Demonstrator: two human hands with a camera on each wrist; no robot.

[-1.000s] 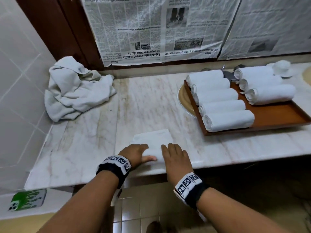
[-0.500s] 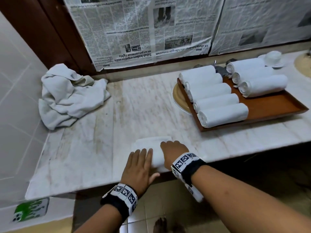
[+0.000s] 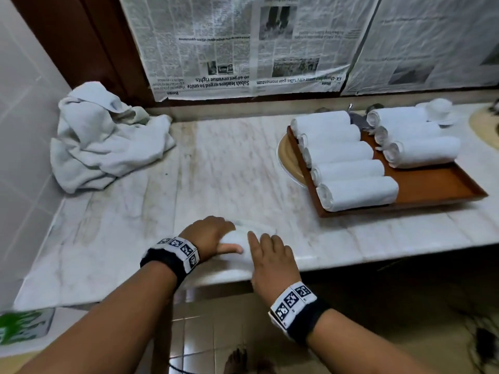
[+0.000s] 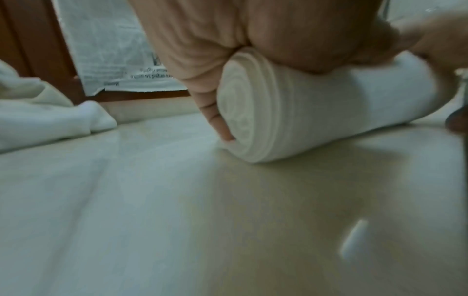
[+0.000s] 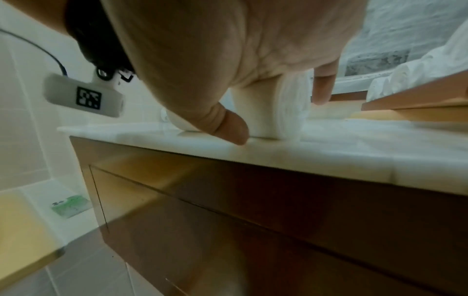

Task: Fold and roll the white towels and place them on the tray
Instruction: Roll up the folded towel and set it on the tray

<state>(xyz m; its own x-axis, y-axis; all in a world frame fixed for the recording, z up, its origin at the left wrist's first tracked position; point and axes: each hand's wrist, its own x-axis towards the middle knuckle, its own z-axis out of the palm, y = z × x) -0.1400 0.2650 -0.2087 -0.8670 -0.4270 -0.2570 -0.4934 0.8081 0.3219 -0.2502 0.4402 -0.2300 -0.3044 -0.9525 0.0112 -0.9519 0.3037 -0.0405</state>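
A white towel roll (image 3: 236,240) lies near the marble counter's front edge. My left hand (image 3: 213,233) curls over its left end. In the left wrist view the fingers (image 4: 220,124) wrap down beside the roll's spiral end (image 4: 243,112). My right hand (image 3: 270,252) arches over the right end, with the thumb (image 5: 230,126) on the near side of the roll (image 5: 288,112) and a finger on the far side. The brown tray (image 3: 445,184) stands to the right and holds several rolled white towels (image 3: 345,155). A heap of loose white towels (image 3: 108,141) sits at the back left.
A tan round plate (image 3: 286,157) pokes out from under the tray's left side. A white cup (image 3: 438,110) stands behind the tray. Newspaper (image 3: 243,44) covers the wall behind. A green-patterned phone (image 3: 21,327) lies on a low ledge at the left.
The flat folded towel has been rolled away from me into a thick roll. My left hand went from the counter edge back onto the roll's left end, and my right hand stayed on it.
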